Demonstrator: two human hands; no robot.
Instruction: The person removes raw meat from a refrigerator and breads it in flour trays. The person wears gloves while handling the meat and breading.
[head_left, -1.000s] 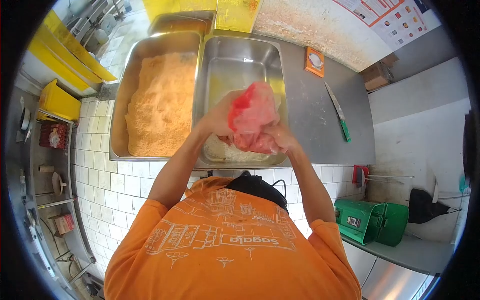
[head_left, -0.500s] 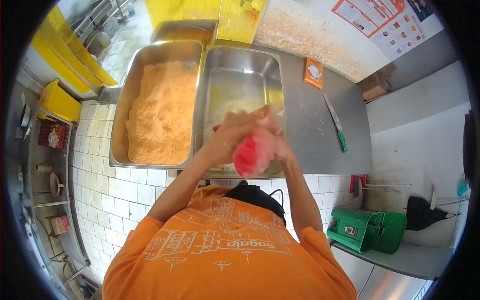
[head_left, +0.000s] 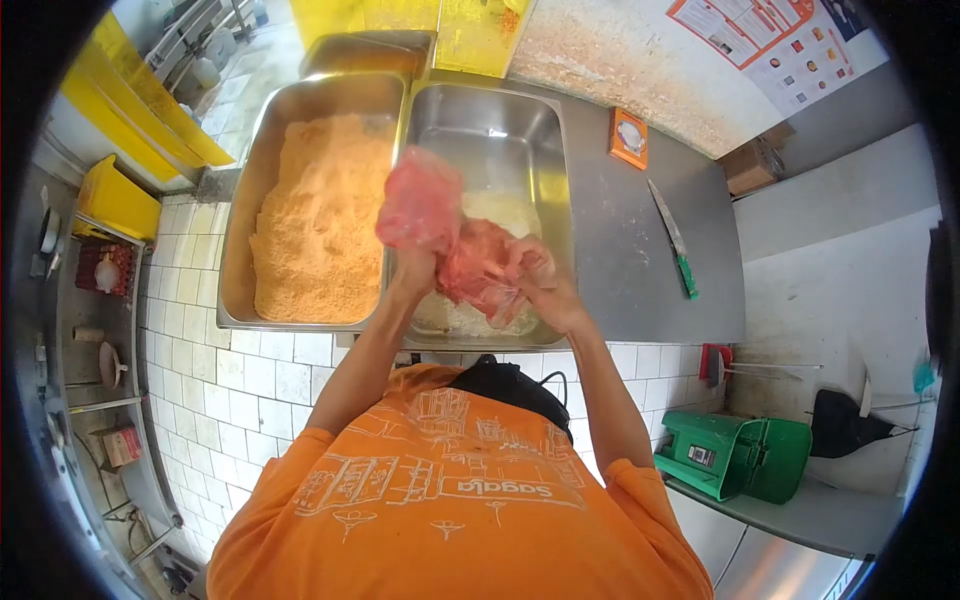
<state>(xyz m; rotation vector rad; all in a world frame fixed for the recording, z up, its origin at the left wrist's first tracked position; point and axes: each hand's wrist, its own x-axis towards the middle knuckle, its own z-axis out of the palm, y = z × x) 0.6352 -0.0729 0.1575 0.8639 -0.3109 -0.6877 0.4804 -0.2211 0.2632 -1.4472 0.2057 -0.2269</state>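
Observation:
A thin, see-through plastic bag (head_left: pixel 421 205) with reddish, raw-meat-like contents (head_left: pixel 485 262) stretches between my hands, over the right metal tub (head_left: pixel 569 215). My left hand (head_left: pixel 417 268) grips it from below on the left, its fingers partly hidden behind the pink plastic. On the other side, my right hand (head_left: pixel 556 304) is closed on a gathered edge of the bag. Below lies a pale floury powder (head_left: pixel 500 212) on the tub floor. Against this tub stands the left metal tub (head_left: pixel 232 262), holding a heap of orange crumbs (head_left: pixel 320 240).
To the right, on the grey counter (head_left: pixel 620 235), lie a green-handled knife (head_left: pixel 672 240) and an orange box (head_left: pixel 628 138). A green bin (head_left: pixel 735 455) lies on its side at lower right. Shelves (head_left: pixel 105 330) line the left, beyond the tiled floor (head_left: pixel 185 290).
My hands have moved apart, and the bundled red bag is now spread out between them. Its pink part has swung up to the left, and the reddish contents show.

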